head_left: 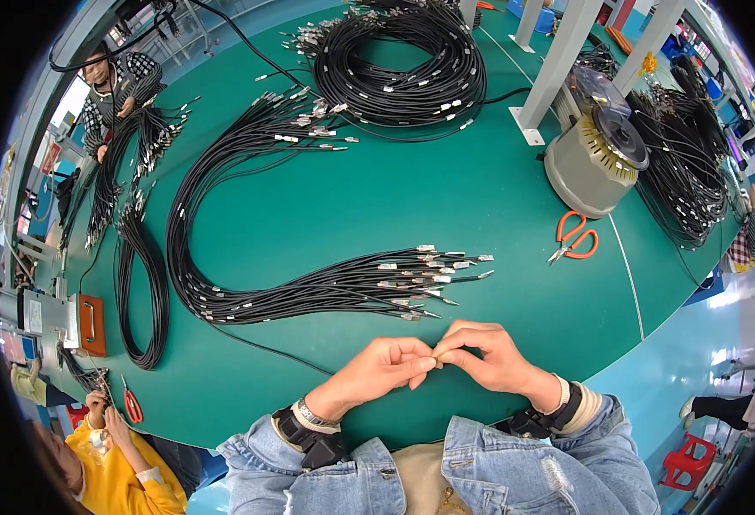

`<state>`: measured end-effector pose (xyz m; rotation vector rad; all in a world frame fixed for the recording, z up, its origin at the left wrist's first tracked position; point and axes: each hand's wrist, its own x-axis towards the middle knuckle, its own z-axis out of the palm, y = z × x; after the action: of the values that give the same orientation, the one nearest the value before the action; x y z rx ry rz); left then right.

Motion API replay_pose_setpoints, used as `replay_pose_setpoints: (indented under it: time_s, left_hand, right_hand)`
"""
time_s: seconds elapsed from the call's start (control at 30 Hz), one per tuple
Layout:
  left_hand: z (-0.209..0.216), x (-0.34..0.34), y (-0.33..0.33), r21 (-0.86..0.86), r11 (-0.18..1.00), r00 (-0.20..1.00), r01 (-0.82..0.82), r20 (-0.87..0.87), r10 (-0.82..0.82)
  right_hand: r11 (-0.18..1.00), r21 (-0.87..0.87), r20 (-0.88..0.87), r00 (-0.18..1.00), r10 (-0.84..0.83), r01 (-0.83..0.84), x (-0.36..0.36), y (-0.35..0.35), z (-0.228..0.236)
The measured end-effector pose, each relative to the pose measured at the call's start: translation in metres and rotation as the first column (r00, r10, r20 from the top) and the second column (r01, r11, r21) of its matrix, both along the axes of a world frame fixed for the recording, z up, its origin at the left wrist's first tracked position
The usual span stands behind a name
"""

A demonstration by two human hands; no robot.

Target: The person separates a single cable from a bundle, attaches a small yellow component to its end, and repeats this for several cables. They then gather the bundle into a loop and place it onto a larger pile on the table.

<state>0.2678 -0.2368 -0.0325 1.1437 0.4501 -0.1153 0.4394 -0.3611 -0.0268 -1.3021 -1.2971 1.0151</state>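
Observation:
In front of me my left hand [388, 367] and my right hand [487, 354] meet fingertip to fingertip, both closed in a pinch. A thin black cable [279, 350] runs from the bundle to my left hand and passes out of sight beneath it; its end seems to be in the fingers. Something tiny sits between the pinching tips, too small and covered to name. Just beyond my hands lies a curved bundle of black cables [190, 249] with metal terminals and white tags at its ends.
A large black cable coil [472, 73] lies at the back, a smaller loop [165, 318] at left. Orange-handled scissors [576, 239] rest near a grey round machine [588, 172] beside metal posts [558, 69]. More cables [682, 172] are piled at right. Co-workers sit at left.

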Motion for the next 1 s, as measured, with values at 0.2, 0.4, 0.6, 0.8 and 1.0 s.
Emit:
replay_pose_setpoints:
  time_s: [0.2, 0.4, 0.6, 0.8, 1.0]
  left_hand:
    - [0.004, 0.0, -0.015, 0.841, 0.461, 0.958, -0.284, 0.265, 0.109]
    - [0.002, -0.006, -0.021, 0.96, 0.067, 0.96, -0.272, 0.276, -0.045]
    - [0.008, -0.007, -0.021, 0.93, 0.284, 0.965, -0.232, 0.257, -0.053]
    - [0.013, 0.009, 0.022, 0.972, -0.083, 0.975, -0.219, 0.213, -0.069]
    - [0.002, 0.012, 0.039, 0.974, -0.149, 0.984, -0.17, 0.158, -0.087]
  right_hand:
    - [0.995, 0.0, -0.028, 0.995, -0.099, 0.099, -0.002, 0.001, -0.003]
    - [0.998, -0.048, 0.024, 0.999, -0.029, 0.03, -0.001, -0.003, 0.0]
    - [0.974, -0.066, 0.272, 0.936, 0.225, -0.215, 0.015, -0.012, -0.002]
    - [0.993, -0.119, 0.394, 0.918, 0.037, 0.011, 0.024, 0.009, 0.014]
    - [0.997, -0.001, 0.49, 0.869, -0.068, 0.079, 0.017, 0.03, -0.003]
